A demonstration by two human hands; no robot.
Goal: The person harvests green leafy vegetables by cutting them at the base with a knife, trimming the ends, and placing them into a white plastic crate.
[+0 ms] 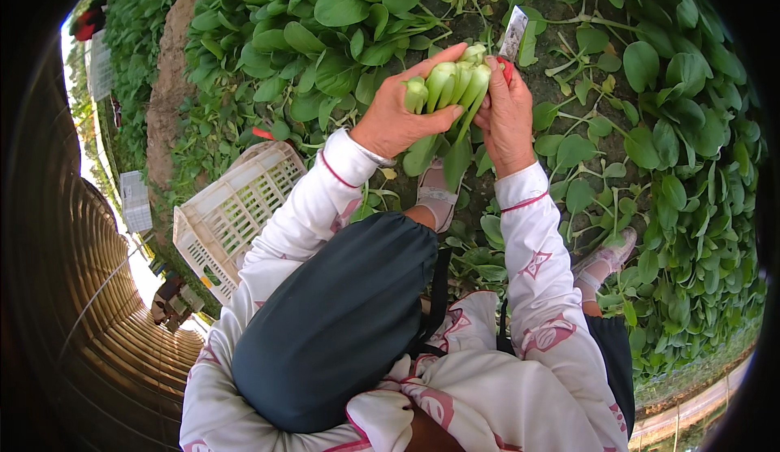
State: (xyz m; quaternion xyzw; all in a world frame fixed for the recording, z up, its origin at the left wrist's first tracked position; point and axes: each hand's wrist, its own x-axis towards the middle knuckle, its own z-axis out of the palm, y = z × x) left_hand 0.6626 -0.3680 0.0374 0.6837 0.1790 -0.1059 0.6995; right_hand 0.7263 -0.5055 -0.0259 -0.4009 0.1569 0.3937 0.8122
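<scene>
A bunch of leafy greens with pale green stems (454, 83) is gripped in my left hand (396, 111), cut stem ends up and leaves hanging below. My right hand (507, 108) touches the bunch's right side with thumb and fingers. It also holds a knife with a red handle (505, 69) and a broad, dirt-marked blade (514, 33), which points up and away from the stems. Part of the handle is hidden in my right palm. Under the bunch, its leaves (457, 162) hang over my shoe.
Dense leafy greens (341, 7) grow ahead and at right (688, 178). Loose leaves and plants (579, 147) lie on the soil near my feet. A white plastic crate (237, 208) stands at left, with another crate (135, 201) beyond a dirt path (173, 74).
</scene>
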